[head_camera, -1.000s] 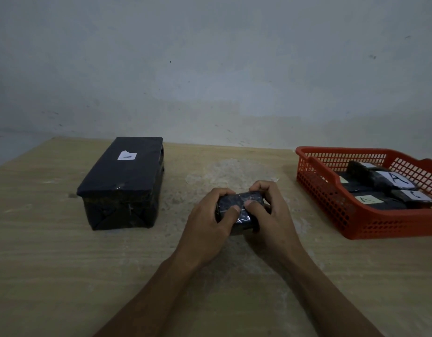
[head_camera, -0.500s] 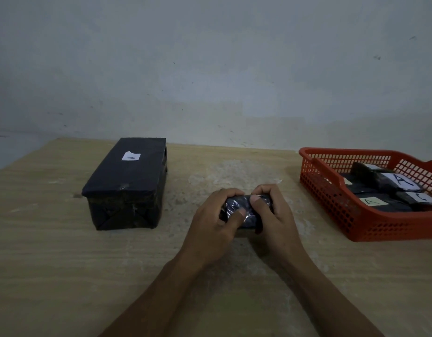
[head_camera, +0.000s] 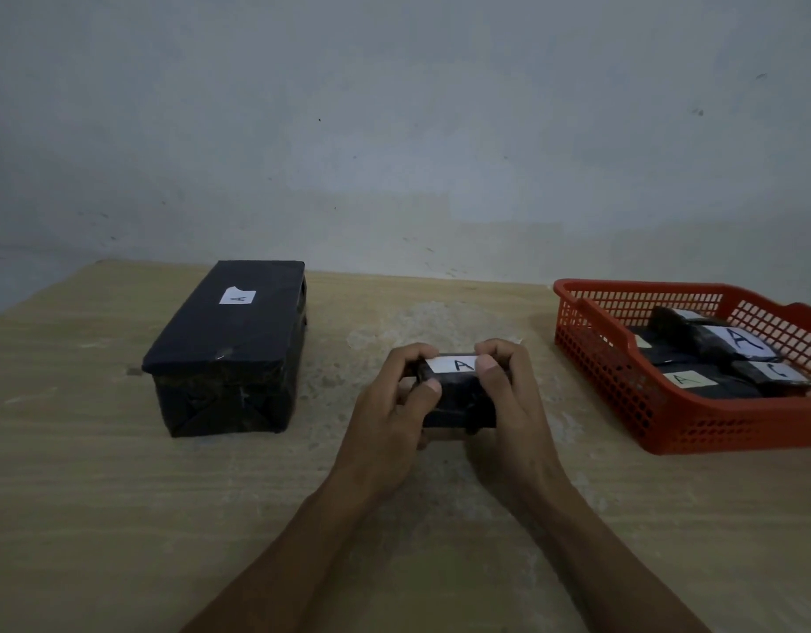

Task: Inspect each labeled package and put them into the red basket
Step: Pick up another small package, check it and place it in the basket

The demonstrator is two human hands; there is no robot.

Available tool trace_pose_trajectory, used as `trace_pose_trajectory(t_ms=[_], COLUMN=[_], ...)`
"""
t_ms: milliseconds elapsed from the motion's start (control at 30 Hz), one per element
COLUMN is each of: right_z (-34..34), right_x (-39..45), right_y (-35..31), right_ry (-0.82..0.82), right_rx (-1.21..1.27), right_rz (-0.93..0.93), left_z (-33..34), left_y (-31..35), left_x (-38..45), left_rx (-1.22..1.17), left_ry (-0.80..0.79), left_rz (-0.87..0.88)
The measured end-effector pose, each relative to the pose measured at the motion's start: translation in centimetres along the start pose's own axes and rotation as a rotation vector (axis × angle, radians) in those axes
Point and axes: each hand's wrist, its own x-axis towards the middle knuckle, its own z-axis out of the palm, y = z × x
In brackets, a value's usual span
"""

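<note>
Both hands, left [head_camera: 396, 418] and right [head_camera: 508, 404], grip a small black package [head_camera: 458, 395] just above the worktop [head_camera: 74, 495], its "A" label facing up: the inspection step. Next it likely goes right into the red basket [head_camera: 668, 427]; the big package [head_camera: 230, 349] waits

Small black-wrapped package [head_camera: 458, 395]: white label "A" facing up, centre. Large black-wrapped box [head_camera: 230, 344]: small white "A" label on top, far left. Red mesh basket [head_camera: 668, 418]: right, containing several labelled black packages [head_camera: 714, 354].
</note>
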Motion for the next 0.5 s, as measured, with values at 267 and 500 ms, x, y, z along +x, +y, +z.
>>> trace_pose_trajectory(t_ms=[267, 500], right_z=[-0.39, -0.39], right_x=[-0.18, -0.11], right_y=[0.33, 0.34], right_ry=[-0.034, -0.04], right_rx=[-0.147, -0.234], right_rz=[-0.027, -0.063], left_z=[-0.23, 0.09], left_y=[-0.16, -0.26], left_x=[0.2, 0.3], left_rx=[-0.051, 0.072], left_ry=[0.02, 0.047], left_rz=[0.03, -0.022])
